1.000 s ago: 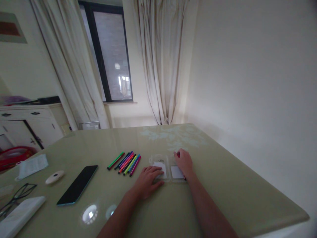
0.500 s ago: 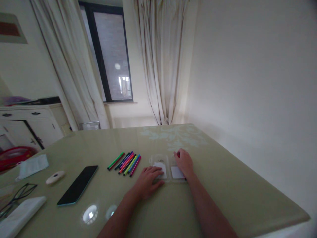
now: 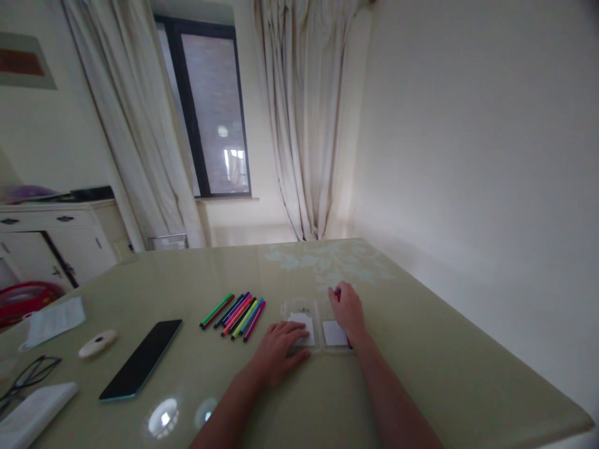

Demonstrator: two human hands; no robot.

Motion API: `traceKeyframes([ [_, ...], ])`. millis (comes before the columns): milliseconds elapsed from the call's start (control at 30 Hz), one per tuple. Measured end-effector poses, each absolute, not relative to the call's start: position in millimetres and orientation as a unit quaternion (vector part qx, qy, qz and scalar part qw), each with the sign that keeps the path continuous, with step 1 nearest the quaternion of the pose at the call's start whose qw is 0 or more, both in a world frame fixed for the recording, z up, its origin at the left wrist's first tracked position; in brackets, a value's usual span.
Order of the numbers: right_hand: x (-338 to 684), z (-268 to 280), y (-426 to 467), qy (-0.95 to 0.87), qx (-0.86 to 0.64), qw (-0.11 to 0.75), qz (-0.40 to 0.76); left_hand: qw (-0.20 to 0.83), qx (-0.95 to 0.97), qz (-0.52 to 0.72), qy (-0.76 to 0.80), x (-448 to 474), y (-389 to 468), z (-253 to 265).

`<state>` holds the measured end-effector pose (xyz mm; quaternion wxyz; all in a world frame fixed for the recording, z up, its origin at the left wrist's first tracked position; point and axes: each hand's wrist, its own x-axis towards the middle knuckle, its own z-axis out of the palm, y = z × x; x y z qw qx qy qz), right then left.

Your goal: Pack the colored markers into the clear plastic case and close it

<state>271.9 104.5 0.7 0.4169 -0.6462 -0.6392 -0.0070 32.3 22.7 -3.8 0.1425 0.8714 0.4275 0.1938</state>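
Open clear plastic case [image 3: 319, 337] on table [image 3: 449, 368], under two hands.
Left hand [image 3: 279, 351]: fingers loosely spread over white paper [image 3: 306, 335], left half. Right hand [image 3: 349, 310]: fingers curled near mostly hidden red item [image 3: 337, 296]; cannot tell whether gripped. Leftward: markers [image 3: 243, 316]. Rear: window [image 3: 216, 112].

At the upper left, a dark-framed window [image 3: 216, 112] is seen between long pale curtains [image 3: 304, 112]. The right side is filled by a big plain wall [image 3: 477, 143]. A white cupboard [image 3: 70, 240] is seen at the left edge.
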Motion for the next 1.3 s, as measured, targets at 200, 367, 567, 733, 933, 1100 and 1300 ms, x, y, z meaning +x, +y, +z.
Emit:
traceKeyframes([
  [200,281.2,21.7,101.2,-0.562,-0.597,0.567,0.072,0.142,0.870,0.197,0.429,32.7,23.2,-5.8],
  [367,278.1,35.7,98.0,-0.408,-0.518,0.720,0.216,0.134,0.878,0.188,0.419,32.7,22.4,-7.6],
  [567,221.4,30.0,82.6,-0.333,-0.422,0.779,0.322,0.070,0.875,0.231,0.419,35.3,18.2,-5.3],
  [733,178.9,27.5,62.4,-0.350,-0.356,0.766,0.406,0.054,0.862,0.255,0.434,49.2,14.8,-1.8],
  [933,169.7,27.2,60.0,-0.407,-0.288,0.707,0.502,0.055,0.832,0.286,0.472,58.5,23.4,-26.2],
  [1100,179.1,23.7,69.9,-0.524,-0.344,0.652,0.427,0.014,0.805,0.291,0.517,42.9,35.1,-21.8],
  [1300,224.9,6.1,85.1,-0.643,-0.605,0.457,0.107,-0.055,0.745,0.150,0.648,-4.3,43.1,0.0],
])
